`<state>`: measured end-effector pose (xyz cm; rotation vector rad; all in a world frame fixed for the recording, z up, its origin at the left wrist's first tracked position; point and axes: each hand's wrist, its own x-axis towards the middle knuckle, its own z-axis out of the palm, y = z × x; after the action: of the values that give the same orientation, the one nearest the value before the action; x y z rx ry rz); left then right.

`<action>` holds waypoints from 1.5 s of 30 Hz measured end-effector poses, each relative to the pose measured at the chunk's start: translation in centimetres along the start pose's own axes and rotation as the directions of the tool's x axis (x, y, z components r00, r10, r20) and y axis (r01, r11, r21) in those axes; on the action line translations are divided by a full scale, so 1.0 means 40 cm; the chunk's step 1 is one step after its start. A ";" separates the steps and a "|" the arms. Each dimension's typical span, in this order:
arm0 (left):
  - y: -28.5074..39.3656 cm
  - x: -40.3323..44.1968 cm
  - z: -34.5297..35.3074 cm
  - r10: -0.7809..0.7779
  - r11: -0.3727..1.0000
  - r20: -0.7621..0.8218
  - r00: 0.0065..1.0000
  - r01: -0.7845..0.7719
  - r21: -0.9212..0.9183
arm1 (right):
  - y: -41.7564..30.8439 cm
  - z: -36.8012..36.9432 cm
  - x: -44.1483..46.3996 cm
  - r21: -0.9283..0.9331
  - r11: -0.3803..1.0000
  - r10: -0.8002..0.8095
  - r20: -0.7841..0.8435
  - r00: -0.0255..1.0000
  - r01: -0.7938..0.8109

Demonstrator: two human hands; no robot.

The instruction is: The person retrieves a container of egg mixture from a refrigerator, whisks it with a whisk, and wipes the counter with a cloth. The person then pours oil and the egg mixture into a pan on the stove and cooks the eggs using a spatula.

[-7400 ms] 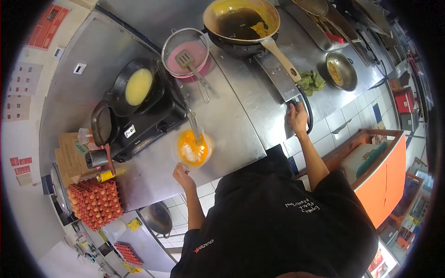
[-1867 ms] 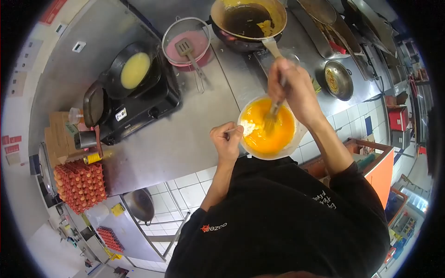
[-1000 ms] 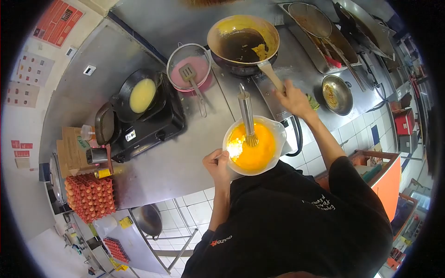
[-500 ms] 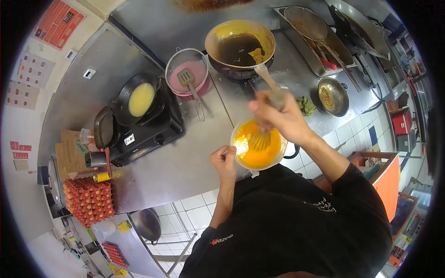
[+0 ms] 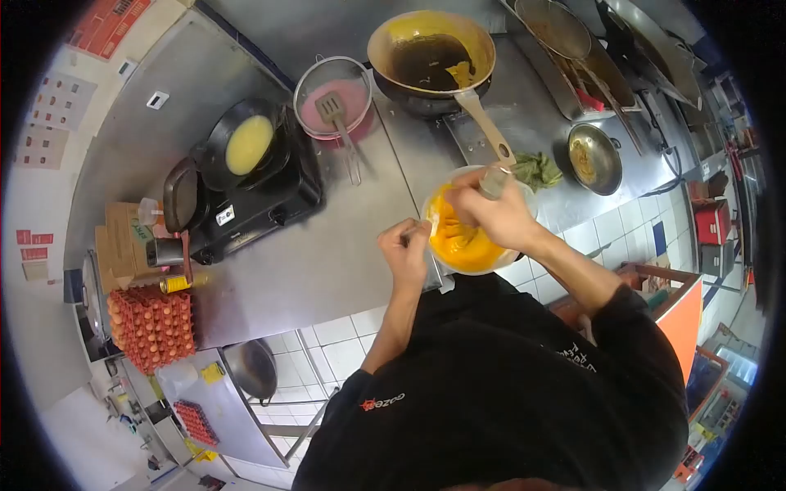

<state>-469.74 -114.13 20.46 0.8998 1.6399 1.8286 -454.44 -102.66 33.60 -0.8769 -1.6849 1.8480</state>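
My right hand is wrapped around the thick handle of a whisk above a pale bowl. Its wires are mostly hidden by the hand and the orange-yellow beaten egg, which looks stirred up and smeared by motion. At the bowl's left rim, my left hand is closed, with the thumb at the edge. The bowl sits near the counter's front edge, close to my body.
Behind the bowl stands a large wok, its handle pointing at me. Leafy greens and a small metal pan lie to the right. Leftward are a strainer with a spatula, a black gas stove and stacked egg trays.
The whisk and right hand have shifted within the bowl, and the egg surface is more churned. Bowl and hands appear slightly farther right and higher; the camera view has also shifted.
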 end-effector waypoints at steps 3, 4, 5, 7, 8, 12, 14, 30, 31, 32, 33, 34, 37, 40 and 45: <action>-0.019 -0.007 0.004 0.002 0.999 0.053 0.999 -0.004 0.047 | -0.050 0.005 0.006 0.128 0.985 -0.111 -0.058 0.992 0.118; -0.026 -0.013 0.004 -0.020 0.998 0.054 0.998 0.017 0.054 | -0.027 -0.004 0.006 0.225 0.970 -0.092 -0.031 0.995 0.097; -0.018 -0.014 0.006 -0.029 0.999 0.023 0.999 0.028 0.022 | -0.005 -0.013 0.008 0.319 0.945 -0.074 -0.004 0.997 0.071; -0.026 -0.014 0.023 -0.019 0.999 0.003 1.000 0.019 -0.030 | 0.014 0.003 0.030 -0.101 0.994 0.053 0.026 0.998 -0.050; -0.034 -0.010 0.020 -0.005 1.000 0.032 0.999 0.006 -0.010 | 0.007 -0.009 0.024 -0.097 0.994 0.047 -0.029 0.998 -0.049; -0.042 -0.025 0.027 -0.030 0.999 0.064 0.997 0.033 -0.044 | 0.043 -0.021 0.013 -0.120 0.992 0.026 -0.098 0.995 -0.038; -0.058 -0.013 0.028 -0.019 0.999 0.090 0.996 0.022 -0.026 | -0.004 -0.034 0.007 -0.029 1.000 0.006 -0.078 0.997 -0.008; -0.046 -0.006 0.075 -0.061 0.998 0.100 0.993 0.060 0.012 | 0.038 -0.066 0.013 -0.096 0.976 -0.198 -0.018 0.980 0.196; -0.051 -0.008 0.076 -0.044 0.999 0.102 0.994 0.044 0.010 | 0.036 -0.059 0.015 -0.279 0.939 -0.189 0.072 0.979 0.201; -0.047 -0.001 0.082 -0.037 0.999 0.115 0.993 0.034 0.031 | 0.016 -0.067 0.016 -0.272 0.941 -0.197 0.038 0.980 0.200; -0.042 -0.001 0.081 -0.048 0.997 0.124 0.991 0.040 0.062 | -0.004 -0.076 0.016 -0.265 0.944 -0.205 0.004 0.979 0.198; -0.043 -0.002 0.077 -0.029 0.995 0.104 0.994 0.020 0.094 | 0.025 -0.065 0.015 -0.224 0.963 -0.142 0.048 0.989 0.150; -0.094 -0.016 0.089 -0.029 0.998 0.086 0.996 0.024 0.057 | 0.054 -0.073 0.027 -0.167 0.974 -0.128 0.139 0.982 0.150; -0.054 0.002 0.080 -0.065 0.993 0.135 0.989 0.051 0.107 | 0.006 -0.107 0.005 -0.002 0.999 -0.050 0.025 0.998 0.050; -0.059 0.008 0.096 -0.057 0.996 0.160 0.985 0.046 0.074 | 0.054 -0.094 -0.006 -0.075 0.989 -0.135 -0.096 0.986 0.128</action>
<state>-467.13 -111.12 18.36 0.9995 1.6183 1.6273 -451.39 -100.55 31.35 -0.8497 -1.7103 1.6405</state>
